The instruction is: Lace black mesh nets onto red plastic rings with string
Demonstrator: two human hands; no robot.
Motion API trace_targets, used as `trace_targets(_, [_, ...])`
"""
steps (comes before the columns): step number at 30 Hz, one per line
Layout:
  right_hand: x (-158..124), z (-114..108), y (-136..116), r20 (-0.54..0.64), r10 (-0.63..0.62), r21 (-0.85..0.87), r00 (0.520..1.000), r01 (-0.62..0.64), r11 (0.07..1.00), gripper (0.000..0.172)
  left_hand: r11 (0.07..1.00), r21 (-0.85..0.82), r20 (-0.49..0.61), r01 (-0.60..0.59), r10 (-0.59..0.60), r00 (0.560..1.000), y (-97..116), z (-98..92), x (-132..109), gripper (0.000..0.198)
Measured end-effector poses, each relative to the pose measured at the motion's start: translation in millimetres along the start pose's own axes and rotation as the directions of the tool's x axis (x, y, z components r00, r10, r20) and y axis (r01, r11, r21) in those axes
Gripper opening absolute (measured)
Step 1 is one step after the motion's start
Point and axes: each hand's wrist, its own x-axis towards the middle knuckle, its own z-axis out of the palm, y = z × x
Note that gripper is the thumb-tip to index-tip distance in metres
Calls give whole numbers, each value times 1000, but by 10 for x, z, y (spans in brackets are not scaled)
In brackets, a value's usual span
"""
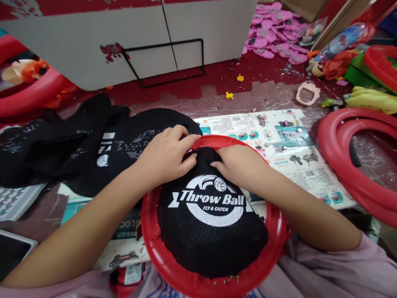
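A red plastic ring [276, 231] rests at the table's front edge, against my lap. Across it lies a round black mesh cloth [214, 248], printed in white with "Throw Ball FLY & CATCH". My left hand [169, 157] is closed at the far rim, its thumb and fingers pinching the cloth's upper edge. Beside it my right hand [240, 163] grips the same edge, thumb on top, the other fingers mostly hidden. On the right the cloth's edge is folded in, leaving a gap inside the ring.
More black mesh cloths [89, 145] are piled at left. Red rings [335, 145] lie stacked at right. Printed card sheets [294, 140] cover the tabletop. A white box [93, 41] stands behind, with pink plastic parts [276, 31] heaped beside it. A phone-like device [14, 252] sits front left.
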Motion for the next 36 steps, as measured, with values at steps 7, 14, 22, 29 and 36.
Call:
trace_targets(7, [29,-21,43,-55,16,69,998,-12,998,21,959,-265,115,-98,133,984,43,41,27,47])
trace_targets(14, [-8,-31,118,-165,-33,473,986,108,874,5,902,-431,-27,-29,20,999,67,54,51,28])
trace_targets(22, [40,-59,203,-224,-33,642,974,173,747,13,813,-572,5,110,-131,991,64,97,34,13])
trace_targets(29, [64,-36,216,-280,-145,573,949,287,768,24,783,-600,63,164,-158,985,42,77,46,16])
trace_targets(36, [68,-45,211,-256,-168,439,952,270,857,26,769,-613,20,184,-218,976,41,87,37,16])
